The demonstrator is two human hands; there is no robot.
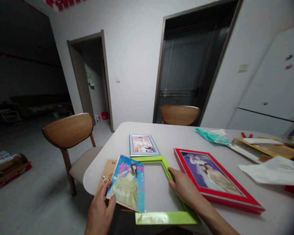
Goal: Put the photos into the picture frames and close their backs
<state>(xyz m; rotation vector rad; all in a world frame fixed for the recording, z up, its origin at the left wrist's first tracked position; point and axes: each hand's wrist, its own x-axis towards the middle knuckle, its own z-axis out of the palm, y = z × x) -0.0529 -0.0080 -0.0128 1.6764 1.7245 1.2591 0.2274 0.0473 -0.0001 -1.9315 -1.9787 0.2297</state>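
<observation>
My left hand [101, 209] pinches the lower left edge of a photo [128, 186] with a blue background, showing a person in a pale yellow-green gown. Partly under the photo lies a brown backing board [109, 165] with metal clips. My right hand [182, 186] is closed around the right side of a lime-green picture frame [159, 218]; its middle is open and shows the tabletop. The photo overlaps the frame's left side and hides it. Just right of my right hand lies a red picture frame [214, 178] holding a group photo. Behind the green frame is a light-blue picture frame [143, 145] with a photo.
The white table [166, 132] carries a teal packet [213, 136], a yellow envelope [271, 147] and white paper [274, 169] on the right. One wooden chair [71, 130] stands at the left, another chair [180, 115] behind. A cardboard box [11, 174] sits on the floor.
</observation>
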